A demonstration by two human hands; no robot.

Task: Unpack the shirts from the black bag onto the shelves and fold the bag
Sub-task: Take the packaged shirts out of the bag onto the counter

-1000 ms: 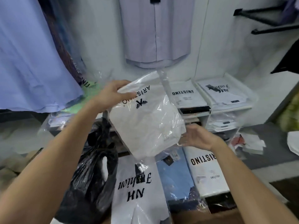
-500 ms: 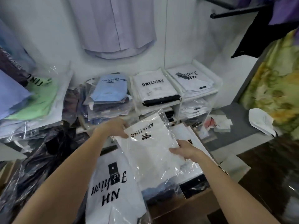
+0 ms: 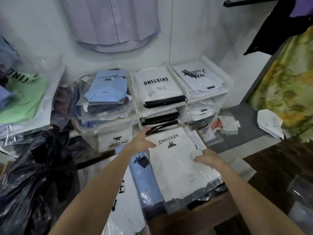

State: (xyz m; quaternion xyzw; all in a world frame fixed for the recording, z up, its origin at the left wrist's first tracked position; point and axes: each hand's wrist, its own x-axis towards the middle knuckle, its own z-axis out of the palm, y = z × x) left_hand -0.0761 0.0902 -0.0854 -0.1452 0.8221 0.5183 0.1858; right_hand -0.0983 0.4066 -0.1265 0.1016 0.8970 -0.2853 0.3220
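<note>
Flanking white shirt (image 3: pixel 176 168), blue shirt (image 3: pixel 145 182), black bag (image 3: pixel 33 175)

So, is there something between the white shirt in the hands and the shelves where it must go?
Nothing visible blocks it. The white packaged shirt, held by left hand and right hand, lies just before the shelves, whose compartments already hold stacks.
</note>
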